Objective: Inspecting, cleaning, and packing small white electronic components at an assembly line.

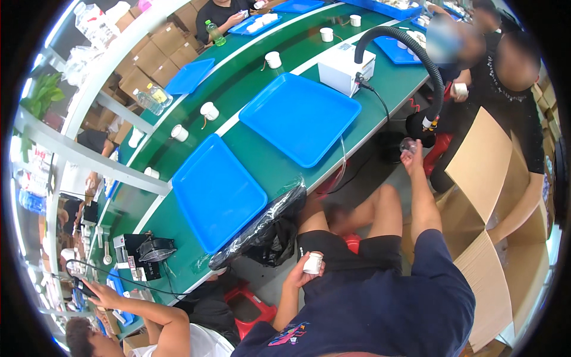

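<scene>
My left hand (302, 273), low in front of my lap, is closed round a small white cylindrical piece (313, 263) shaped like a jar. Stretched forward to the right, my right hand (411, 157) grips a clear round plastic piece (407, 145) by its edge. Just above that piece hangs the nozzle (429, 123) of a black ribbed hose (439, 71), apart from it. The hose bends up from a white box-shaped machine (347, 68) on the green table.
Two blue trays (297, 119) (219, 193) lie on the table (238, 143). Black plastic bags (267, 238) hang at its near edge. White cylinders with cords (272, 60) sit along the conveyor. At right, a co-worker reaches into an open cardboard box (482, 166). Another co-worker sits at lower left.
</scene>
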### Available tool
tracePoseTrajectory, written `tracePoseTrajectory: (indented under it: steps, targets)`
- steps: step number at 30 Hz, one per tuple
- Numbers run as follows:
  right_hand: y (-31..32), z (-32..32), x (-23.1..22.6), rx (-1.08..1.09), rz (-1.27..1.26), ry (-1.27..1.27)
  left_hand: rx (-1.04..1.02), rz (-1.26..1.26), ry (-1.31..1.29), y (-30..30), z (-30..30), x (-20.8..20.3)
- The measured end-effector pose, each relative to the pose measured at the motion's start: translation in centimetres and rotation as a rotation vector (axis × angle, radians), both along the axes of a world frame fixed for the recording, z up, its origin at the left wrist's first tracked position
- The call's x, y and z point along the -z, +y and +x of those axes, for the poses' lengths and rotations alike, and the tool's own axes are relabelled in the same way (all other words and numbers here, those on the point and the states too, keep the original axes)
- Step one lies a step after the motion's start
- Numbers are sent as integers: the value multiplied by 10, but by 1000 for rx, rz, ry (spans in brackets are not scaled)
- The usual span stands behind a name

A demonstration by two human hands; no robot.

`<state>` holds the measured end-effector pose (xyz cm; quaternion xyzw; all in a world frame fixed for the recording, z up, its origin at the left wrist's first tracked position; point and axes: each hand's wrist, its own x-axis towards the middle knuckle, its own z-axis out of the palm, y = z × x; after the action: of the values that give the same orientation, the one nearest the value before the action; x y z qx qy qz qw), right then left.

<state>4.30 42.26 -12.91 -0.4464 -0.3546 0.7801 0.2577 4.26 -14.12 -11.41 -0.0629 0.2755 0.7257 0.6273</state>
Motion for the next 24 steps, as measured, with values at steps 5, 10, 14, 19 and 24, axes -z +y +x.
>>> tracePoseTrajectory:
  steps: [5, 10, 14, 19, 24]
  targets:
    - [2, -5, 5, 325, -184, 398, 64, -177, 155, 9, -1, -20]
    - [-30, -3, 12, 198, -169, 513, 65, -289, 335, 14, 4, -13]
    - [-106, -10, 13, -153, -215, 404, -71, -256, 332, 23, 1, -31]
    - [-216, -24, -38, -375, -342, 493, -283, -370, 603, 48, -27, -84]
    - [-259, -23, -90, -464, -216, 568, -347, -496, 1252, 65, -55, -144]
